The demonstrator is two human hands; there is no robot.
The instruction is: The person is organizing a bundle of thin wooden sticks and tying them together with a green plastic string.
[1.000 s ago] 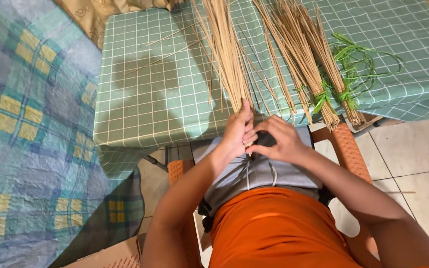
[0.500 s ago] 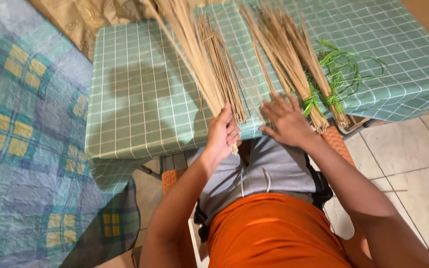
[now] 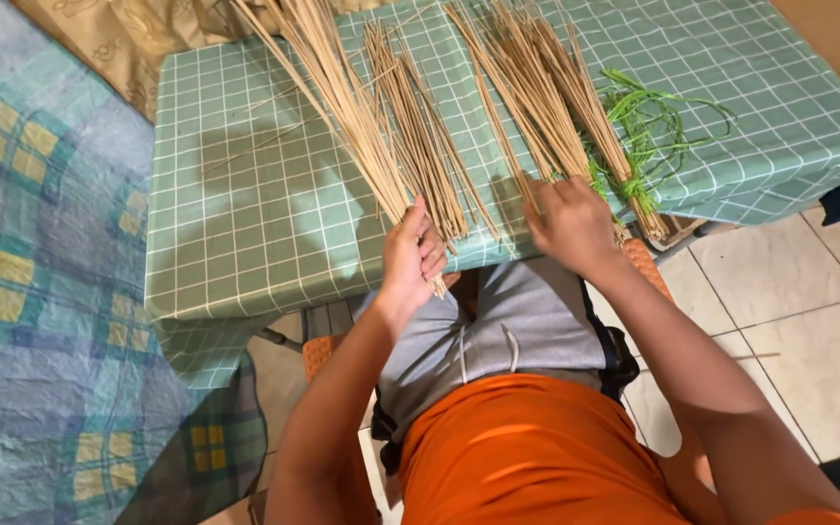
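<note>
The left hand [image 3: 410,255] is clenched around a bundle of thin pale-tan sticks [image 3: 342,97] slanting over the green checked bench [image 3: 245,224]. The right hand [image 3: 568,222], fingers curled, presses on a stick bundle tied with green ribbon [image 3: 546,107] at the bench edge.

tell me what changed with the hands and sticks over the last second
The right hand left the left hand, where both met at the stick ends, and reached out to the tied bundles on the table. The left hand kept its grip on the held bundle of sticks, now tilted further left. The green ties and loose sticks stayed put.
</note>
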